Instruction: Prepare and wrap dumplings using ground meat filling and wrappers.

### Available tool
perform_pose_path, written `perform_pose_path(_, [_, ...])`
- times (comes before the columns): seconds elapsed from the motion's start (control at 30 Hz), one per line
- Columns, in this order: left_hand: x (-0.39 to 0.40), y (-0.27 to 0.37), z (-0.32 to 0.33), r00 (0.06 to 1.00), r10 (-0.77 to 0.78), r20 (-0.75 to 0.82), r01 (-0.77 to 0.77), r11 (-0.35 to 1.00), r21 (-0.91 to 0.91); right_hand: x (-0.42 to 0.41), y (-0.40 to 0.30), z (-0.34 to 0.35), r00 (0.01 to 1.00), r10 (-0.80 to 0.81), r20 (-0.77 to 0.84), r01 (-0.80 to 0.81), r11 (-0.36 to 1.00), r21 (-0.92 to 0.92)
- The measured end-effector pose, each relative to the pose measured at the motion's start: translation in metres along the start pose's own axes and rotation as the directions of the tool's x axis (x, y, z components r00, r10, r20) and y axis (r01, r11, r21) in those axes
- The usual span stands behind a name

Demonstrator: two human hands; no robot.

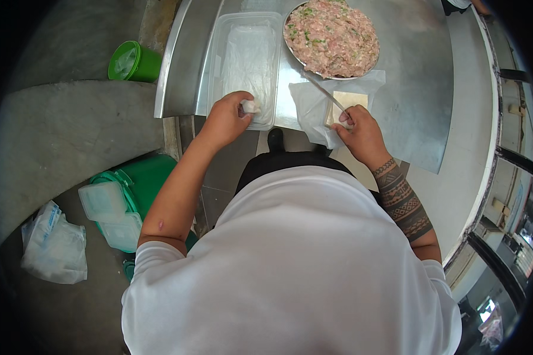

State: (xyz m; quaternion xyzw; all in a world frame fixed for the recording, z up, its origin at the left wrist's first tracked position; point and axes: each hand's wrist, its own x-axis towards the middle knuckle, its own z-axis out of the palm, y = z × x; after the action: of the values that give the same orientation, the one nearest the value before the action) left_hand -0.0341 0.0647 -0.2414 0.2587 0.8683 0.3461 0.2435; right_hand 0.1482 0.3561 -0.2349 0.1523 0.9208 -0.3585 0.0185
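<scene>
My left hand holds a small pale folded dumpling between thumb and fingers, over the near end of a clear plastic container lined with film. In my right hand is a thin metal utensil, its far end at the rim of the bowl; the hand's fingertips are at a stack of square dough wrappers. The stack lies on a white plastic sheet. Beyond it stands a round metal bowl heaped with minced meat flecked with green.
A stainless steel table carries these things. Left of it are a small green bucket, a concrete ledge, a large green bin with plastic lids, and a white plastic bag. Part of another person shows at the top right.
</scene>
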Motion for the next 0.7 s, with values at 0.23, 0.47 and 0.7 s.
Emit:
perform_pose_path(0.23, [0.019, 0.01, 0.011, 0.967, 0.041, 0.25, -0.08, 0.986, 0.149, 0.004, 0.01, -0.005, 0.998, 0.049, 0.03, -0.054, 0.98, 0.193])
perform_pose_path(0.47, [0.03, 0.003, 0.014, 0.933, 0.1, 0.345, -0.182, 0.959, 0.215, 0.007, 0.028, -0.003, 0.997, 0.061, 0.04, -0.071, 0.942, 0.329])
perform_pose_path(0.7, [0.024, 0.04, 0.007, 0.915, 0.402, 0.01, -0.387, 0.872, 0.301, 0.017, 0.035, -0.052, 0.939, 0.326, 0.107, -0.295, 0.607, 0.738])
